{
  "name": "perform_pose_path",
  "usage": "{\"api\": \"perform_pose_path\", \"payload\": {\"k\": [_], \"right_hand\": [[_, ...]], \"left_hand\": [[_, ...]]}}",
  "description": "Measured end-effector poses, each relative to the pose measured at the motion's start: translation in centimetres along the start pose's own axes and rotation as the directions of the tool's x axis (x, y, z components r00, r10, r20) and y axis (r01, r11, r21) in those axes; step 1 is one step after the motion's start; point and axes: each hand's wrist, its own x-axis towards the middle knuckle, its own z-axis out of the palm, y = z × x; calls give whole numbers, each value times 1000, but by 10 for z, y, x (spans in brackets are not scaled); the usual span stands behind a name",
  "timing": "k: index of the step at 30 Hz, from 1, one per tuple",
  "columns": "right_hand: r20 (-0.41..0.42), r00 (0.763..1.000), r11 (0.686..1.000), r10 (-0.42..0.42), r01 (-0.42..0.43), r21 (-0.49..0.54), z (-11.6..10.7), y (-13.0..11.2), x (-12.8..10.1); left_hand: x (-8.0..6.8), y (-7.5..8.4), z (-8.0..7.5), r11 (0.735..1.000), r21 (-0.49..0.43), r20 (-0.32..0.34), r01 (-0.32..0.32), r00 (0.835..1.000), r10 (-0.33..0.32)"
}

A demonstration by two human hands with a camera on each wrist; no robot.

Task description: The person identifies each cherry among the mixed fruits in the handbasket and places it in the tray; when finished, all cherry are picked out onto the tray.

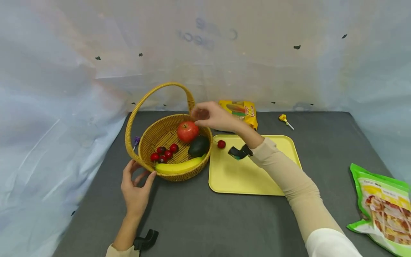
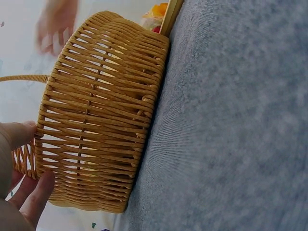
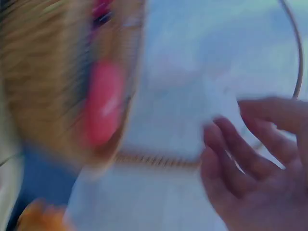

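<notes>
Left hand [image 1: 136,191] rests on the dark table [image 1: 179,221] with fingers straight and spread, thumb and fingertips touching the near-left wall of the wicker basket [image 1: 179,175]; the left wrist view shows those fingers [image 2: 29,202] flat against the weave, not curled round it. Inside the basket lie several cherries [image 1: 164,152] at the left, a banana [image 1: 178,166] along the near rim, a red apple [image 1: 187,131] toward the back and a dark avocado [image 1: 198,146] to the right of it. Right hand [image 1: 212,116] hovers just over the apple at the basket's far rim, under the handle, fingers loosely bent and holding nothing; the right wrist view is heavily blurred but shows the same empty, relaxed fingers [image 3: 250,163].

One cherry [image 1: 221,144] sits on the near-left corner of the yellow tray [image 1: 250,178], just beside the basket. Judging by that, moving fruit from basket to tray looks barely begun: one piece is over, and the apple, avocado, banana and remaining cherries are left.

Behind the tray lies a yellow snack packet [image 1: 242,110] with red lettering too small to read. A lollipop [image 1: 285,120] lies further right, and a green snack bag [image 1: 383,207] sits at the far right edge; its print is illegible. Faint mirrored letters on the backdrop cannot be made out.
</notes>
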Motion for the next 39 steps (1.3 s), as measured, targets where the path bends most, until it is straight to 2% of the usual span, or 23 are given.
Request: {"api": "perform_pose_path", "payload": {"k": [2,3,5,7,9,11,15,19,23,29,31,33,36,39], "right_hand": [[155,987,998,-39,33,47,10,-10,27],[245,968,997,-46,30,68,18,-12,40],[404,914,995,-43,1,102,35,-11,63],[507,862,992,-21,-46,120,53,-6,81],[562,827,986,16,-107,128,68,0,92],[591,804,977,68,-174,125,78,6,99],[609,769,946,194,-311,91,87,17,101],[620,743,916,252,-390,96,90,27,97],[628,739,905,243,-407,127,97,34,93],[637,743,937,205,-337,92,106,40,92],[639,748,940,179,-322,114,106,39,92],[625,769,940,136,-299,164,102,38,91],[580,812,929,61,-259,265,90,35,87],[510,860,923,-25,-176,342,71,32,76]], "left_hand": [[0,0,-1,1000,3,0,6,1000,-6],[0,0,-1,1000,7,2,10,1000,-10],[-2,1,0,1000,12,3,18,1000,-18],[-3,2,0,1000,16,3,24,1000,-24],[-4,3,1,999,17,6,28,1000,-28],[-4,3,3,1000,17,8,25,1000,-25],[-3,0,4,1000,14,15,17,1000,-18],[-3,-2,5,1000,15,20,6,1000,-6],[-4,-1,4,1000,18,22,5,1000,-5],[-5,1,4,1000,13,23,10,1000,-10],[-5,1,4,1000,18,23,12,1000,-12],[-4,1,4,1000,22,24,12,1000,-12],[-3,1,4,1000,24,26,10,1000,-11],[-3,1,5,1000,21,25,8,1000,-8]]}}
